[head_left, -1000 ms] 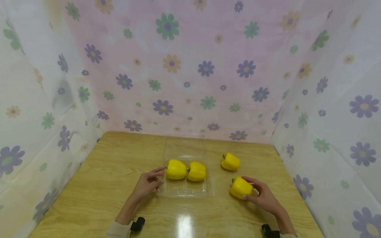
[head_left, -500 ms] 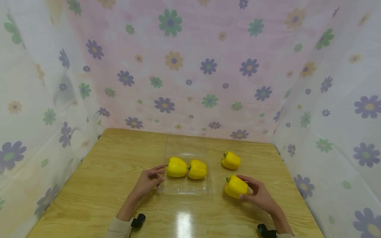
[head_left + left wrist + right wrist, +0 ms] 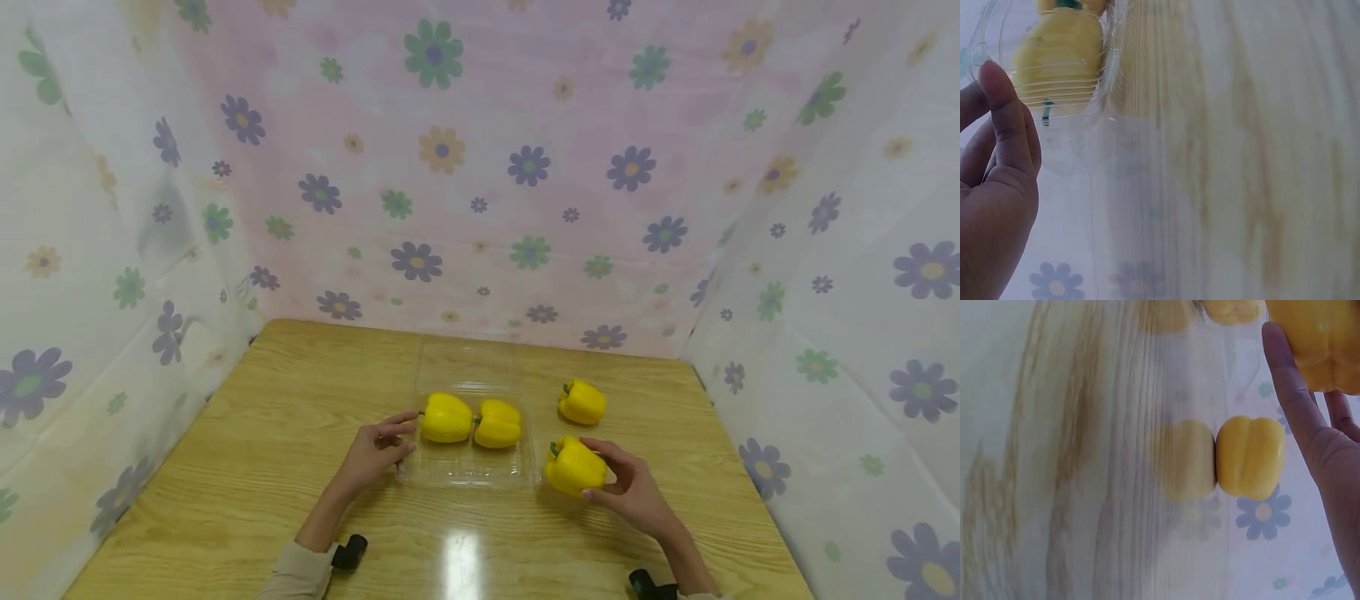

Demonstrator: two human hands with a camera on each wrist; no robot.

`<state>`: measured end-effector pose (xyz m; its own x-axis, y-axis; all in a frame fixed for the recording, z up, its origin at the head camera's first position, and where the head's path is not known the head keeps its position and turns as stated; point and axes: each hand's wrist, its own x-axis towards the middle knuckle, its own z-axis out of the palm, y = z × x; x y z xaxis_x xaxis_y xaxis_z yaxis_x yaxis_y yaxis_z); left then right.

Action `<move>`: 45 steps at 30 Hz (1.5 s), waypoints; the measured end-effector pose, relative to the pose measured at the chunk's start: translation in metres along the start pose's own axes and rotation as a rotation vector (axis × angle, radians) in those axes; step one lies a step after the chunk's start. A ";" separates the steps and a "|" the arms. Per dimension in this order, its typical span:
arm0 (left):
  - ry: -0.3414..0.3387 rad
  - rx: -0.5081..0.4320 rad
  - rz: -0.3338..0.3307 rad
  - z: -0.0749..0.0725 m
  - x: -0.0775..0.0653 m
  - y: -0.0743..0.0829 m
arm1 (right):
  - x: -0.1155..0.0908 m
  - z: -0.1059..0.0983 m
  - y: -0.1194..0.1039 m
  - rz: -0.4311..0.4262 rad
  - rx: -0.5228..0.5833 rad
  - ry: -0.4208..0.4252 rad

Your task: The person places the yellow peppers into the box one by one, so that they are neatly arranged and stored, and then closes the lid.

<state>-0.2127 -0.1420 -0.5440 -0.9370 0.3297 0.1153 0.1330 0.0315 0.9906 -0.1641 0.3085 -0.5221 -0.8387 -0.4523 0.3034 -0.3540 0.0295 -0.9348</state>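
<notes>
My right hand [image 3: 633,492] grips a yellow bell pepper [image 3: 575,467] between thumb and fingers, raised off the table just right of the clear plastic container. In the right wrist view the held pepper [image 3: 1322,344] shows at the top right. My left hand [image 3: 372,454] holds the left edge of the open clear container [image 3: 472,477], its fingertips at the rim in the left wrist view. Inside lie two yellow peppers side by side, the left pepper [image 3: 447,418] and the right pepper [image 3: 498,424], stems pointing left. Their undersides are hidden.
Another yellow pepper [image 3: 582,402] lies on the wooden table [image 3: 315,383] to the right of the container. The container's lid [image 3: 468,363] is folded back behind it. A flowered cloth [image 3: 480,183] surrounds the table at the back and sides.
My right hand has carried its pepper leftward, closer to the container. The left hand stays at the container's left edge, and the other peppers keep their places. The head view has shifted slightly.
</notes>
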 end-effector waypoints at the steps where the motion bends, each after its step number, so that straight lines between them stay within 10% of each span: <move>1: 0.000 -0.002 -0.001 0.000 0.000 0.000 | 0.001 0.002 -0.001 0.002 -0.002 0.004; 45: 0.002 0.004 0.075 0.000 -0.001 -0.003 | 0.044 0.066 -0.009 -0.028 0.005 -0.003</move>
<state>-0.2127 -0.1426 -0.5466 -0.9251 0.3290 0.1897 0.2045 0.0104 0.9788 -0.1704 0.2301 -0.5127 -0.8272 -0.4557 0.3287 -0.3753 0.0126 -0.9268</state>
